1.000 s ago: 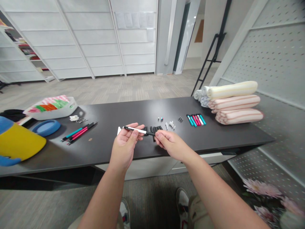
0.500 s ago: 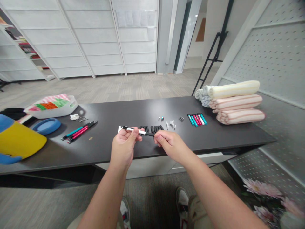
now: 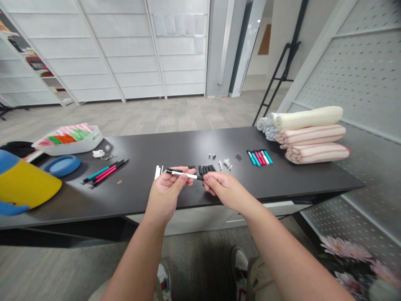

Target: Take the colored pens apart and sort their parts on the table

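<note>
My left hand (image 3: pixel 165 191) is closed on the white barrel of a white and black pen (image 3: pixel 189 176), whose black clip end sticks out to the left. At the other end, the fingers of my right hand (image 3: pixel 223 187) pinch the black grip, so the tip is hidden. The pen lies nearly level over the front of the dark table (image 3: pixel 144 146). Just behind my hands are several black grips (image 3: pixel 206 169), partly covered, and thin white sticks (image 3: pixel 157 171). Small white parts (image 3: pixel 227 163) lie beyond my right hand.
Pink and blue pens (image 3: pixel 105 172) lie to the left, near a blue ring-shaped lid (image 3: pixel 62 166), a yellow container (image 3: pixel 29 184) and a white basket (image 3: pixel 94 139). To the right are a row of coloured barrels (image 3: pixel 259 157), tiny metal parts (image 3: pixel 239 156) and rolled towels (image 3: pixel 313 136).
My left hand and the pen have shifted slightly right, closer to my right hand. Less of the black grip shows between the hands, and more of the white sticks is visible.
</note>
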Available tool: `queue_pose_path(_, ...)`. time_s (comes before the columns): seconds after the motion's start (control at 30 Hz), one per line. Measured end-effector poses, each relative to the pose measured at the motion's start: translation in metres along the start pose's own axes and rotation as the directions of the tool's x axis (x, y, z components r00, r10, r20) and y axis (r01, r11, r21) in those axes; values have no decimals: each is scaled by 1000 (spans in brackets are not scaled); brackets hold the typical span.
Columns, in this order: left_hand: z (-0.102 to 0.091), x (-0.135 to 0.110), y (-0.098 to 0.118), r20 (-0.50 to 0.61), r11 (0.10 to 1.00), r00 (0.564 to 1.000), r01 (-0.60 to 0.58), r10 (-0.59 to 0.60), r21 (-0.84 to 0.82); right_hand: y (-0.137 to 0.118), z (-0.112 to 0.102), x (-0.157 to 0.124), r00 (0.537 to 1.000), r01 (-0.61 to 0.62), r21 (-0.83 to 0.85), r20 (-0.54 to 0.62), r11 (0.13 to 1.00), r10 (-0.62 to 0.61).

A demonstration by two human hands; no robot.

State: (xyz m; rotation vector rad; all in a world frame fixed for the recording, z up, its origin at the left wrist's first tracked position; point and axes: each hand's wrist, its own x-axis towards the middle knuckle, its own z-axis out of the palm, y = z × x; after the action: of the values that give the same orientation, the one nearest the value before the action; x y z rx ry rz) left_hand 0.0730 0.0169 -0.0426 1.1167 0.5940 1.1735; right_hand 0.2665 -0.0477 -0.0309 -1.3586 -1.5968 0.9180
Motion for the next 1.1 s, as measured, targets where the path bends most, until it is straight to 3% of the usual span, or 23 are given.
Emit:
queue_pose_path(0.2,3,1,-1,-82,1000,996,19,-17,23,1,2,-1,997,12,-91,-80,996,-19)
queue_pose_path(0.5,4,3,-4,-140,999,990,33,-29,24,-1,8,-2,963,133,-307,-184,942,-196)
queue_pose_path(0.73,3,3,-5,-148,999,989,29,-26,20,-1,14,-3,938,184,-306,-228,934,-260)
queue_pose_path(0.9,3,4,-5,-175,1000,984,20,-18,12,-1,14,-2,966,95,-224,-216,970,-145)
queue_pose_path(1.0,4,4,-3,-176,1000,984,17,-20,-21,-1,12,-2,991,41,-129,-123,991,-57)
queue_pose_path(1.1,4,4,-1,-154,999,988,25,-31,-41,-3,9,-3,997,68,-115,-30,991,-72)
